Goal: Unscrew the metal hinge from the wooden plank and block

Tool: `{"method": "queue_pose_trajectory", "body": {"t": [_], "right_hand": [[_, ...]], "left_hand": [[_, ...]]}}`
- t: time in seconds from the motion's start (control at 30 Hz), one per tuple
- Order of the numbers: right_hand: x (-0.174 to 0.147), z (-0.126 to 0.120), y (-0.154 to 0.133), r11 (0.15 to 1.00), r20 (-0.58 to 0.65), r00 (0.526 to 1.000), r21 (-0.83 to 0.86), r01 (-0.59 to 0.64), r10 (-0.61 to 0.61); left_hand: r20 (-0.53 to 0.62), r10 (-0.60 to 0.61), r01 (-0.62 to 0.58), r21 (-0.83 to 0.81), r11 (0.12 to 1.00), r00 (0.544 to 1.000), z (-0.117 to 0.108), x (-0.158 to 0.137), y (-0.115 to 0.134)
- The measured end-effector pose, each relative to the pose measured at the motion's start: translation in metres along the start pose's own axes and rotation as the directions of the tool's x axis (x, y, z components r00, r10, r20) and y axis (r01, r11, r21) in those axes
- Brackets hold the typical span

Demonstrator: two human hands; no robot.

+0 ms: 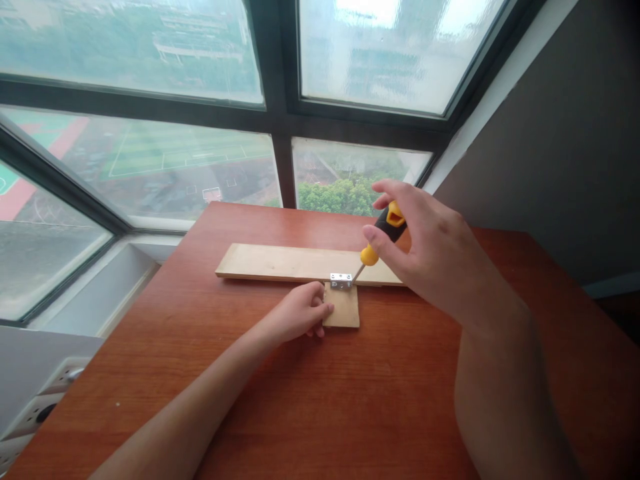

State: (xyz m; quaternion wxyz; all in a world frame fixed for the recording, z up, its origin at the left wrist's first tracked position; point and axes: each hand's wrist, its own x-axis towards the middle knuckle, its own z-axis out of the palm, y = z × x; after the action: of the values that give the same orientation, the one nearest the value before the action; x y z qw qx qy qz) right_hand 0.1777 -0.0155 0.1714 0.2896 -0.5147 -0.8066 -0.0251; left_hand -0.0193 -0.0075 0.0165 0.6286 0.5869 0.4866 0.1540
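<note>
My right hand holds a yellow and black screwdriver, tilted, between thumb and fingers. Its shaft points down to the right end of a small silver hinge. That metal piece lies where a small square wooden board meets the front edge of a long pale plank. With its fingers curled, my left hand grips the left side of the small board. The screwdriver's tip is too small to tell whether it sits in a screw.
Everything rests on a reddish-brown wooden table. Dark-framed windows stand behind its far edge. A dark wall rises at the right. White power sockets are at the lower left beside the table.
</note>
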Motion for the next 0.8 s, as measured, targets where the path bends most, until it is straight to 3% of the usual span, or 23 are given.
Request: {"method": "queue_pose_trajectory", "body": {"t": [0.17, 0.4, 0.6, 0.8], "right_hand": [[0.0014, 0.0024, 0.0034, 0.998, -0.054, 0.997, -0.002, -0.063, 0.062], [0.0031, 0.0038, 0.0076, 0.970, -0.136, 0.981, -0.181, -0.162, 0.138], [0.0016, 0.0014, 0.0067, 0.917, -0.133, 0.957, -0.278, -0.285, 0.257], [0.0022, 0.0005, 0.0074, 0.946, -0.097, 0.968, -0.211, -0.248, 0.232]], "left_hand": [[0.003, 0.002, -0.002, 0.011, 1.000, 1.000, -0.0004, 0.0005, 0.0001], [0.005, 0.002, -0.002, 0.023, 1.000, 1.000, -0.0004, 0.0001, -0.0014], [0.003, -0.003, 0.003, 0.023, 1.000, 1.000, -0.0003, 0.0006, -0.0004], [0.011, 0.001, -0.001, 0.022, 1.000, 1.000, -0.0009, 0.0005, -0.0018]]}}
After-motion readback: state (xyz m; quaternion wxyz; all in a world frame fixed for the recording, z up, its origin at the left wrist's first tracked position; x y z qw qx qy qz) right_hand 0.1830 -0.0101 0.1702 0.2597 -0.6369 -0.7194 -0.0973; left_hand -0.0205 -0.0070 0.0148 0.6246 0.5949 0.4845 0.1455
